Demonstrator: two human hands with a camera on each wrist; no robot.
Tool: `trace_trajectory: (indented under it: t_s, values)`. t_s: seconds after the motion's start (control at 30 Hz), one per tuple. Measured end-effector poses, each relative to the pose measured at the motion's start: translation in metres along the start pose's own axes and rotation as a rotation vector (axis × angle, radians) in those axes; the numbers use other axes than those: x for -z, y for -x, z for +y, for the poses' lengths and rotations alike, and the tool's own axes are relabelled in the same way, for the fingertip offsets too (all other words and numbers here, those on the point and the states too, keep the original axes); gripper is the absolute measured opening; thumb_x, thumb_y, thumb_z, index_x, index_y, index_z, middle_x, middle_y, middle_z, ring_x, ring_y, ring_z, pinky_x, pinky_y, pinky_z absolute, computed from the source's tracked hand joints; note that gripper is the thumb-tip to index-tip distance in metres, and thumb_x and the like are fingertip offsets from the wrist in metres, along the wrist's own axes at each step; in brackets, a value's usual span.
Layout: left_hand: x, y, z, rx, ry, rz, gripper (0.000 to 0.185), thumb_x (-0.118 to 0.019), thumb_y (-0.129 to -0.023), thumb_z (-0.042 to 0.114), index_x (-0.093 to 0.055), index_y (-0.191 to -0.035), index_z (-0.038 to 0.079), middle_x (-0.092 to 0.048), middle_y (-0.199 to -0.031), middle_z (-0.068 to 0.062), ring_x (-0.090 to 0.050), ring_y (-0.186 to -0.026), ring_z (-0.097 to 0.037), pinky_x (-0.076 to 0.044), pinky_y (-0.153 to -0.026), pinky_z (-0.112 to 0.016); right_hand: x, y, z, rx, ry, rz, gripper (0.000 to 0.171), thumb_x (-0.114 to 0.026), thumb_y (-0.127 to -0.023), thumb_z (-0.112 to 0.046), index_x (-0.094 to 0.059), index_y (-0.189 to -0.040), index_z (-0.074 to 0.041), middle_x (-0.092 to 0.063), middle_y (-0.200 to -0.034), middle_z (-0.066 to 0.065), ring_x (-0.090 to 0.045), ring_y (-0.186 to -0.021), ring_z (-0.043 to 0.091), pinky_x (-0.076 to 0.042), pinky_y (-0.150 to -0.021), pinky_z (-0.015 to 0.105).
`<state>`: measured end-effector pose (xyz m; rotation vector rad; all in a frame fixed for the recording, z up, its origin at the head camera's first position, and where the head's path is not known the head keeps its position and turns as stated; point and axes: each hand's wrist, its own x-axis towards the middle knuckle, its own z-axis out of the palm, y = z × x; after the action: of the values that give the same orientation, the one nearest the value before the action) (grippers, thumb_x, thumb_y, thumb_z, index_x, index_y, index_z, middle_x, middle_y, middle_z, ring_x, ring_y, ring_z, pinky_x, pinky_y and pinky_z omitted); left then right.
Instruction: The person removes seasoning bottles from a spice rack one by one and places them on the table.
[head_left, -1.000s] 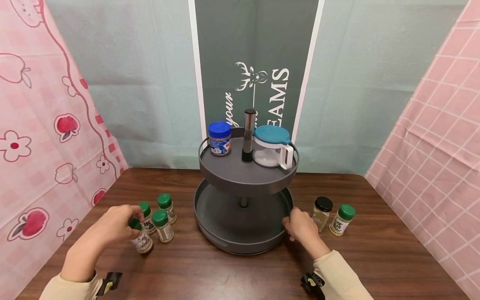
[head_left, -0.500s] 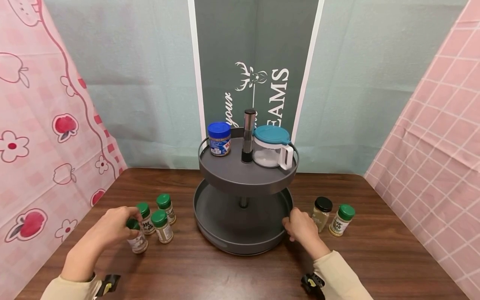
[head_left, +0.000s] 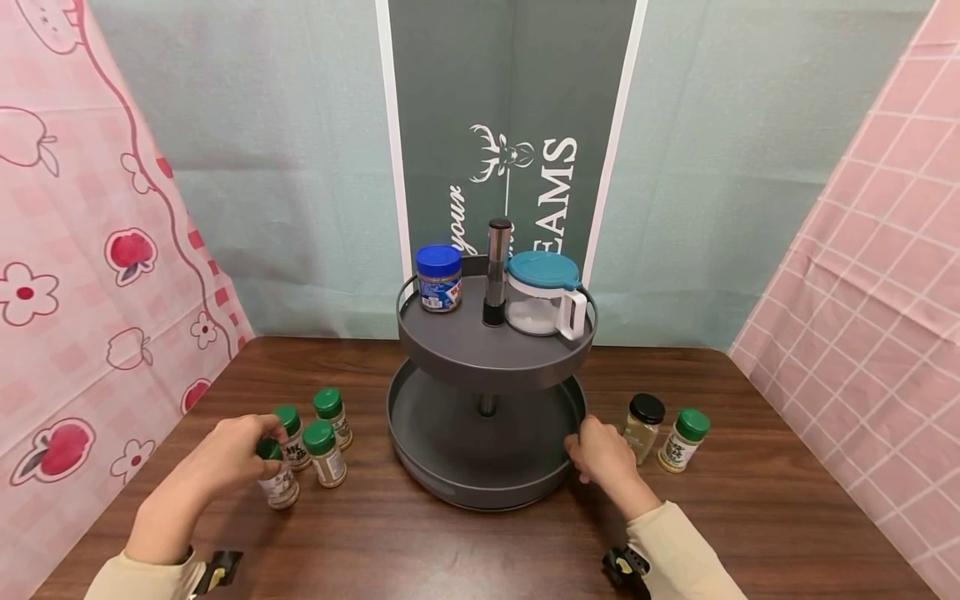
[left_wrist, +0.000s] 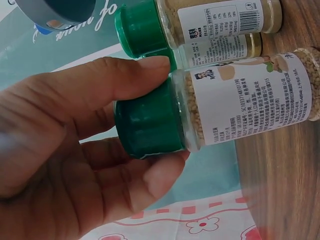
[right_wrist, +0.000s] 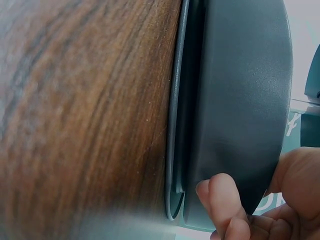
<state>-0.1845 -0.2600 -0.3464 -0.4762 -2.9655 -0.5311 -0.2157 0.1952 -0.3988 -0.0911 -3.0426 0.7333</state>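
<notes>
In the head view my left hand (head_left: 236,450) is at the left of the table, around a spice bottle with a green cap (head_left: 279,486). The left wrist view shows thumb and fingers gripping the green cap (left_wrist: 150,120); pale grains fill the labelled bottle. Close beside it stand more green-capped spice bottles (head_left: 327,458). My right hand (head_left: 602,454) holds the side wall of the lower tier of a dark grey two-tier turntable (head_left: 487,492). In the right wrist view its thumb and fingers (right_wrist: 225,200) lie at the tier's wall (right_wrist: 240,100).
On the upper tier sit a blue-lidded jar (head_left: 439,279) and a clear teal-lidded pot (head_left: 542,296) with a white handle. Right of my right hand stand a black-lidded jar (head_left: 643,425) and another green-capped bottle (head_left: 682,442). Pink cloths hang at both sides.
The spice bottle in my left hand has shifted slightly to the left compared with a second ago. My right hand and the turntable have stayed put.
</notes>
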Motion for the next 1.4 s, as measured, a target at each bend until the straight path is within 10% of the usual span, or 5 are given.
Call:
trace_trajectory:
  t_s: [0.57,1.13,1.4]
  values:
    - [0.006,0.002,0.006,0.034,0.007,-0.026,0.032,-0.078,-0.066,0.015,-0.063,-0.093,0.007,-0.053,-0.074,0.001,-0.050,-0.067,-0.017,-0.042,-0.058,-0.038,0.000,0.001,0.000,-0.006,-0.007,0.007,0.011,-0.048,-0.083,-0.013,-0.049,-0.076,-0.004,-0.051,-0.051,0.006,-0.052,-0.043,0.017,-0.039,-0.044,0.035]
    - [0.005,-0.005,0.037,-0.124,0.002,0.258,0.026,-0.077,-0.074,0.015,-0.065,-0.096,0.006,-0.059,-0.091,-0.007,-0.058,-0.078,-0.026,-0.046,-0.066,-0.045,0.000,0.001,-0.001,0.001,-0.012,0.004,0.011,-0.049,-0.083,-0.012,-0.049,-0.078,-0.003,-0.051,-0.052,0.006,-0.052,-0.042,0.016,-0.039,-0.045,0.034]
    - [-0.011,-0.014,0.049,-0.185,0.054,0.277,0.025,-0.077,-0.074,0.012,-0.064,-0.095,0.007,-0.058,-0.090,-0.004,-0.058,-0.074,-0.019,-0.048,-0.062,-0.038,0.000,0.002,-0.001,-0.004,-0.008,0.000,0.011,-0.048,-0.083,-0.012,-0.050,-0.079,-0.003,-0.051,-0.052,0.006,-0.052,-0.042,0.016,-0.039,-0.045,0.034]
